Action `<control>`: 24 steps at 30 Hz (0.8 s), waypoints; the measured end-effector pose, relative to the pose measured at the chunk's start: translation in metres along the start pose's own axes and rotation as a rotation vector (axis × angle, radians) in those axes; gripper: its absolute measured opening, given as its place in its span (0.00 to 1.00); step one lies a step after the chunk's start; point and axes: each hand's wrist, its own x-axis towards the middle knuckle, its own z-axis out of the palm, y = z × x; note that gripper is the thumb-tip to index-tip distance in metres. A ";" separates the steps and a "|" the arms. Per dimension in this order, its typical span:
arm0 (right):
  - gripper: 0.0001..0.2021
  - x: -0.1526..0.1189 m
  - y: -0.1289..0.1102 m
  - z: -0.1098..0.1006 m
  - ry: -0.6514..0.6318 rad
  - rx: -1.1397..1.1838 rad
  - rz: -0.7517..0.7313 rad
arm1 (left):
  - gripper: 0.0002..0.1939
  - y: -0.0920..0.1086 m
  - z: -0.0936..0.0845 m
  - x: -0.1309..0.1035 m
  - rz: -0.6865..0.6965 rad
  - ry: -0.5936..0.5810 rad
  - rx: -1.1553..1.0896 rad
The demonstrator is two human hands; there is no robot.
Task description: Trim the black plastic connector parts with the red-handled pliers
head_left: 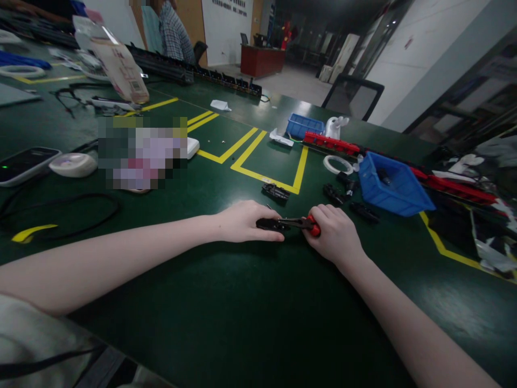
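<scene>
My left hand [242, 222] is closed around a small black part [269, 223], thumb along its near side. In my right hand [335, 231] is a pair of pliers [297, 222] with red handles, fingers wrapped round the grips. The plier jaws point left and reach the black part; whether they pinch it cannot be made out. Just beyond my hands lies a similar black part [275, 192] by the yellow tape. More black pieces [333, 194] lie to the right, before a blue bin [393, 186] that has a dark item inside.
Red strips [331, 144] and a smaller blue bin [305, 126] stand at the back right, near a white tape roll [338, 165]. On the left are a white mouse [73, 164], a black cable [100, 221] and a tilted bottle [121, 67]. Yellow tape [262, 180] marks the green table.
</scene>
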 end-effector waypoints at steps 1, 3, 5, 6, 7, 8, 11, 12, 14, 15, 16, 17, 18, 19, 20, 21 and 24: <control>0.04 0.000 0.000 0.000 0.000 0.000 -0.001 | 0.19 0.000 -0.001 0.000 -0.004 -0.004 -0.007; 0.04 0.000 0.000 0.000 0.001 0.000 -0.002 | 0.19 0.001 -0.001 0.000 -0.013 -0.005 -0.008; 0.04 0.000 0.000 0.000 0.004 0.000 -0.001 | 0.19 0.001 -0.002 0.000 -0.016 0.000 -0.007; 0.04 0.000 0.000 0.000 0.007 0.000 -0.001 | 0.20 0.001 -0.002 0.000 -0.016 0.004 -0.004; 0.04 0.000 0.001 0.000 0.010 0.001 -0.001 | 0.20 0.001 -0.001 0.000 -0.015 0.009 0.002; 0.04 0.000 0.001 0.000 0.012 0.002 -0.003 | 0.20 0.002 -0.001 0.000 -0.013 0.016 0.011; 0.05 0.001 0.001 0.000 0.006 0.011 -0.017 | 0.21 0.003 0.000 -0.001 -0.008 0.030 0.049; 0.04 0.001 0.001 -0.001 0.001 0.016 -0.021 | 0.21 0.003 0.001 -0.001 -0.004 0.031 0.062; 0.03 0.001 0.001 -0.001 -0.011 0.028 -0.026 | 0.21 0.004 0.001 -0.002 0.006 0.039 0.087; 0.03 0.001 0.001 -0.001 -0.017 0.034 -0.027 | 0.21 0.004 0.002 -0.002 0.013 0.043 0.097; 0.03 0.001 0.001 -0.001 -0.023 0.040 -0.026 | 0.21 0.004 0.002 -0.002 0.019 0.050 0.106; 0.03 0.001 0.001 -0.001 -0.028 0.046 -0.025 | 0.21 0.004 0.002 -0.002 0.023 0.057 0.114; 0.03 0.001 0.001 -0.001 -0.033 0.052 -0.023 | 0.21 0.004 0.002 -0.002 0.023 0.064 0.124; 0.03 0.001 0.001 0.000 -0.037 0.055 -0.020 | 0.21 0.004 0.003 -0.002 0.022 0.072 0.138; 0.03 0.001 0.001 0.000 -0.040 0.057 -0.016 | 0.21 0.004 0.003 -0.002 0.021 0.080 0.155; 0.03 0.001 0.001 0.001 -0.043 0.059 -0.011 | 0.21 0.003 0.003 -0.002 0.018 0.089 0.174; 0.03 0.001 0.001 0.002 -0.047 0.065 0.002 | 0.21 0.003 0.004 -0.002 0.021 0.107 0.218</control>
